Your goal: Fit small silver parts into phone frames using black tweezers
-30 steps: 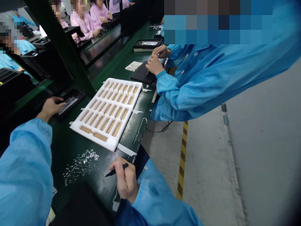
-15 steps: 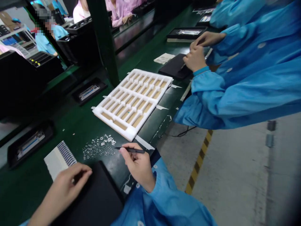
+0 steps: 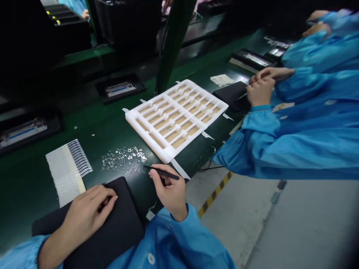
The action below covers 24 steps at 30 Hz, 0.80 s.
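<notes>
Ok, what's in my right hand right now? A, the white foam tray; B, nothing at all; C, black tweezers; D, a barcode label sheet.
C. The right hand grips black tweezers, their tip beside the scatter of small clear pieces.

This is a factory floor, an electronics assembly line by the look of it. A long, dark green conveyor-style tabletop point(image 3: 84, 138) runs from near to far, and a dark green upright post point(image 3: 174, 41) rises beside it. Shallow black trays holding small devices point(image 3: 120, 87) sit along it, with a white foam tray of many slots point(image 3: 176, 119) and a scatter of tiny clear parts point(image 3: 123, 160). On the right, a co-worker in a blue smock point(image 3: 308, 149) sits at the line. Beyond stretches a grey concrete floor point(image 3: 241, 224) marked with a yellow-and-black hazard stripe point(image 3: 214, 194).
</notes>
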### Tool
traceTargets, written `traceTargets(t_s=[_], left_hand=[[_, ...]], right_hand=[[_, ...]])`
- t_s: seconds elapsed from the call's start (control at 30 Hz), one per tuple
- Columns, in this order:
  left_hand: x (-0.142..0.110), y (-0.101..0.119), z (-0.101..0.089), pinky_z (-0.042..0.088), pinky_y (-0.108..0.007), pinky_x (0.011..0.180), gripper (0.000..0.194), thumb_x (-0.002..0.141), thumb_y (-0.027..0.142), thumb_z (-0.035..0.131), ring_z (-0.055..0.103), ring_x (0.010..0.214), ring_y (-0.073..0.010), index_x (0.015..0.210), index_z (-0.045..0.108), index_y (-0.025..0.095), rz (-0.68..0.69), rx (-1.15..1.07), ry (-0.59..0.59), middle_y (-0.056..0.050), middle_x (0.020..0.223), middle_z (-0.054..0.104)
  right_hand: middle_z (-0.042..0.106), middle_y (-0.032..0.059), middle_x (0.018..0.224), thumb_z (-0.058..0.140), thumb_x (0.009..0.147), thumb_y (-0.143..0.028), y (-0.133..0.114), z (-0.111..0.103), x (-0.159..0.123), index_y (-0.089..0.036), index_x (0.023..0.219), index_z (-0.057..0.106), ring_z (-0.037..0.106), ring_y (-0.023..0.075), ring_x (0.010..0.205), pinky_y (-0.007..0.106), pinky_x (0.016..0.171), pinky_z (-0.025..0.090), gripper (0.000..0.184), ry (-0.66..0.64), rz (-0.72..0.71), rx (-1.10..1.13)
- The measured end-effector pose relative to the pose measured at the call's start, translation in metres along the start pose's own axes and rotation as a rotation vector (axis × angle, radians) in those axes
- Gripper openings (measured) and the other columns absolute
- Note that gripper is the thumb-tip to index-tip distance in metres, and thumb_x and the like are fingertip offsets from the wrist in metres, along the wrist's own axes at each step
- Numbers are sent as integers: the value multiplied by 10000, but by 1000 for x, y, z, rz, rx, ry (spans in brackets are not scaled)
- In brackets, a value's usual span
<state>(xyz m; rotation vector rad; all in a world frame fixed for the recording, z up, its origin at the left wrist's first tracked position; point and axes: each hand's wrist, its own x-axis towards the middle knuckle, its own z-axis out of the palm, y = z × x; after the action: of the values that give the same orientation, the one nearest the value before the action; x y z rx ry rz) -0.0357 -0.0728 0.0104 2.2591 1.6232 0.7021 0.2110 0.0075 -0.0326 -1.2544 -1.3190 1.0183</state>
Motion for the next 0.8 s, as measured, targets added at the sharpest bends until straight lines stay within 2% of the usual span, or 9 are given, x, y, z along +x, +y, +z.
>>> traceTargets(t_s=[0.1, 0.23, 0.37, 0.5, 0.67, 0.8], left_hand=[[-1, 0, 2, 481, -214, 593, 141, 1082, 295, 559, 655, 666, -111, 1017, 668, 233, 4, -15, 1, 26, 808, 687], [-1, 1, 2, 481, -216, 599, 135, 1080, 266, 551, 664, 693, -113, 1001, 654, 232, 9, -12, 3, 29, 837, 704], [-2, 0, 3, 485, -222, 617, 127, 1079, 255, 549, 668, 706, -115, 1013, 656, 235, 13, -10, 17, 32, 830, 699], [-5, -3, 4, 493, -232, 639, 140, 1083, 272, 545, 682, 732, -123, 1020, 666, 238, 9, -13, 3, 25, 855, 709], [-6, -4, 6, 504, -249, 682, 128, 1084, 288, 557, 686, 742, -135, 1052, 669, 234, 26, 4, 23, 21, 860, 710], [-6, -4, 6, 502, -250, 688, 121, 1084, 284, 559, 680, 736, -131, 1058, 666, 232, 31, 6, 23, 22, 853, 698]], right_hand=[[834, 94, 941, 765, 941, -350, 1, 4, 3, -203, 1063, 799, 827, 245, 825, 380, 797, 705, 194, -30, 42, -2], [825, 79, 864, 788, 918, -365, 0, 10, 11, -183, 1040, 790, 814, 226, 706, 349, 686, 714, 219, -56, 67, 42], [803, 67, 799, 792, 916, -393, 0, 12, 12, -173, 997, 773, 796, 214, 656, 333, 639, 707, 235, 60, 57, 30], [810, 84, 829, 768, 943, -392, 2, 12, 7, -166, 1030, 775, 808, 226, 708, 349, 683, 701, 242, 122, 50, -32], [819, 96, 995, 749, 968, -331, 4, 12, 4, -200, 1058, 794, 808, 235, 872, 379, 829, 689, 165, 51, -47, -95], [808, 88, 1042, 731, 983, -289, 5, 10, 4, -213, 1084, 792, 796, 232, 920, 378, 867, 678, 140, 31, -107, -139]])
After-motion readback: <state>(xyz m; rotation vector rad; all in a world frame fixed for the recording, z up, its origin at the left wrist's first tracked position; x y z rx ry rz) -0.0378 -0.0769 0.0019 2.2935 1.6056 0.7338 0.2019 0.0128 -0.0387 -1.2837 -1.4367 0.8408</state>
